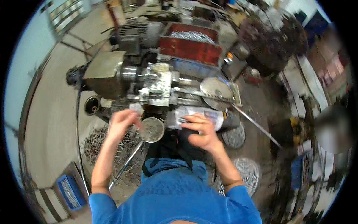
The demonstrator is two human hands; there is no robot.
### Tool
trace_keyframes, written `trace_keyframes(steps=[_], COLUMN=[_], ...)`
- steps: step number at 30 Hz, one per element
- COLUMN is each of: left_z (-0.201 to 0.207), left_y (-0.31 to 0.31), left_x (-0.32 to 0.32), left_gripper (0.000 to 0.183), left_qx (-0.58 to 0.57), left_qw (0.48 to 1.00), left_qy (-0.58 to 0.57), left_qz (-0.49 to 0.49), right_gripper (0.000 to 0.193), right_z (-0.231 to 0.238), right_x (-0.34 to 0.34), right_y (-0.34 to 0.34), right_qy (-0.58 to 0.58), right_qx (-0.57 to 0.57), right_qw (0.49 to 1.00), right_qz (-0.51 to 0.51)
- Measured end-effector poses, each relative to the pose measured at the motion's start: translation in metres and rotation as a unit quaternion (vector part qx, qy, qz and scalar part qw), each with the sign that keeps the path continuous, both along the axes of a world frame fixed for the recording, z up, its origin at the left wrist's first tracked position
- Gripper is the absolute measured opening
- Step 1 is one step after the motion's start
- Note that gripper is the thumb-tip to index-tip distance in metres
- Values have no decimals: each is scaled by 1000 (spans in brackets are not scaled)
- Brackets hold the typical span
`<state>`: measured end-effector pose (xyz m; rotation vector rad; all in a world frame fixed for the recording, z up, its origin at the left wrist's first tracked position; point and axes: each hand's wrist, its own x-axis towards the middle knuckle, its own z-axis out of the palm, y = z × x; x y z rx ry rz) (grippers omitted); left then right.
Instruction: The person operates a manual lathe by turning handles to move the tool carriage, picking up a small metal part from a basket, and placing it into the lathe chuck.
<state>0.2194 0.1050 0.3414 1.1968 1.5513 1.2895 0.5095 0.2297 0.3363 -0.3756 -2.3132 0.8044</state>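
Note:
In front of me stands a small metal-working machine [158,87] with a bright, oily metal block at its middle. My left hand [124,121] hovers left of a round metal disc handle [151,130]; its fingers are smeared by motion, so their grip does not show. Over the near edge of a paper-lined tray [201,115], my right hand [201,130] has its fingers curled together. Small shiny bits show at those fingertips, too blurred to name. A lever [126,164] slants from beneath the disc toward my left forearm.
Behind the machine sits a red bin [190,46] of shiny metal parts, beside a motor [130,35]. A larger disc [216,91] and a long rod [257,125] stand at right. Scrap [100,145], a blue crate [71,192] and round containers [246,173] of parts lie low around me.

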Motion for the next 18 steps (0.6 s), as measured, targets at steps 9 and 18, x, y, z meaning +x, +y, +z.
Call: trace_keyframes(steps=[9, 18], left_z=[-32, -17], left_y=[25, 25], left_x=[46, 34], left_gripper=[36, 25], left_qx=[-1, 57], left_qw=[903, 979], left_qy=[-411, -196], left_qz=[-121, -4], right_gripper=[38, 38], right_z=[11, 24], right_x=[-89, -105], right_y=[-28, -23], right_qy=[48, -28], right_qx=[103, 161], right_qw=[993, 986], right_qz=[25, 42])
